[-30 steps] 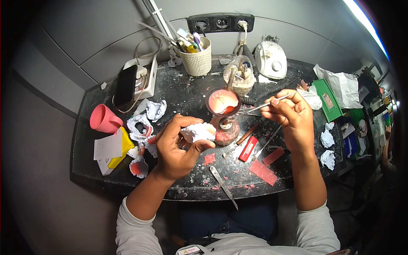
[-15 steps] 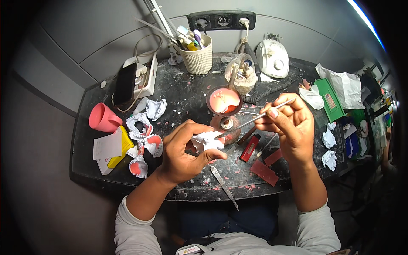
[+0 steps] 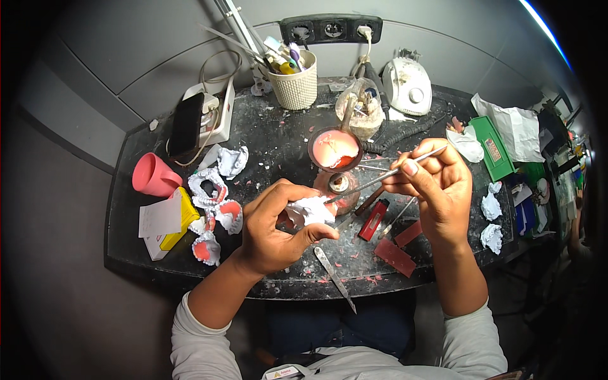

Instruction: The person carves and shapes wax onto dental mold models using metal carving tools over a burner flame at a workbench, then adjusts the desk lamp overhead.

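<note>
My left hand (image 3: 277,221) is closed round a white plaster dental model (image 3: 310,211), thumb below it and fingers over its far side. Pinched in my right hand (image 3: 437,190) is a thin metal wax carving tool (image 3: 373,179); its tip reaches the right edge of the model, and I cannot tell whether it touches. Just beyond stands a spirit burner (image 3: 338,185). Above the burner is a dark ladle-like pan (image 3: 335,150) of melted pink wax. A red lighter (image 3: 373,220) and pink wax sheets (image 3: 394,257) lie between my forearms, with a metal knife (image 3: 334,280) near the front edge.
On the left are several plaster models with pink wax (image 3: 228,216), a pink cup (image 3: 156,175), a yellow box (image 3: 180,218) and a phone (image 3: 187,125). A woven basket (image 3: 296,88) and white control unit (image 3: 406,87) stand at the back. A green box (image 3: 491,149) is at right.
My right hand has shifted slightly to the right, and the tool's tip has drawn a little toward the model's right edge. My left hand stays nearly still.
</note>
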A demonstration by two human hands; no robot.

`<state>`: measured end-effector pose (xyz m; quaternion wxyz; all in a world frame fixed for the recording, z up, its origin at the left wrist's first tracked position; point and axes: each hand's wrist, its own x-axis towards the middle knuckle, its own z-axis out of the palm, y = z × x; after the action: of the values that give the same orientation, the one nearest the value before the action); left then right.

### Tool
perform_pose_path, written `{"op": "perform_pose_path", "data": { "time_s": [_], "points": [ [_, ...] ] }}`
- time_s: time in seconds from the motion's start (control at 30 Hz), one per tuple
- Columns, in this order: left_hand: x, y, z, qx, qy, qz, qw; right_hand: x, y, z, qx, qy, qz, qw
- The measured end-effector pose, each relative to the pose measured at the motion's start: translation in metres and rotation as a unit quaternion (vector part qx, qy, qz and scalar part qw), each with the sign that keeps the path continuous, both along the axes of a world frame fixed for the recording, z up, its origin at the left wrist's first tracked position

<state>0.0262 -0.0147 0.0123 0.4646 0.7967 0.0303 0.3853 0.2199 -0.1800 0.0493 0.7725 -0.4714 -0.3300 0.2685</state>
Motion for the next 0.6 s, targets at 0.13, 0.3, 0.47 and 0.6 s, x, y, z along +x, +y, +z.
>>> {"op": "perform_pose_path", "data": {
  "time_s": [0.13, 0.3, 0.47, 0.6],
  "points": [
    [0.0002, 0.0000, -0.0013, -0.001, -0.003, -0.005, 1.000, -0.0004, -0.0004, 0.0007, 0.002, 0.000, -0.002, 1.000],
    [0.0010, 0.0000, -0.0030, -0.011, -0.008, -0.007, 1.000, -0.0006, 0.0001, 0.0005, 0.005, -0.004, -0.006, 1.000],
    [0.0012, 0.0007, -0.0048, -0.002, -0.011, -0.005, 1.000, -0.0006, -0.0010, 0.0011, 0.008, -0.002, -0.004, 1.000],
    [0.0004, 0.0004, -0.0051, -0.003, -0.007, -0.002, 1.000, -0.0009, -0.0011, 0.0005, 0.011, -0.004, 0.002, 1.000]
  ]
}}
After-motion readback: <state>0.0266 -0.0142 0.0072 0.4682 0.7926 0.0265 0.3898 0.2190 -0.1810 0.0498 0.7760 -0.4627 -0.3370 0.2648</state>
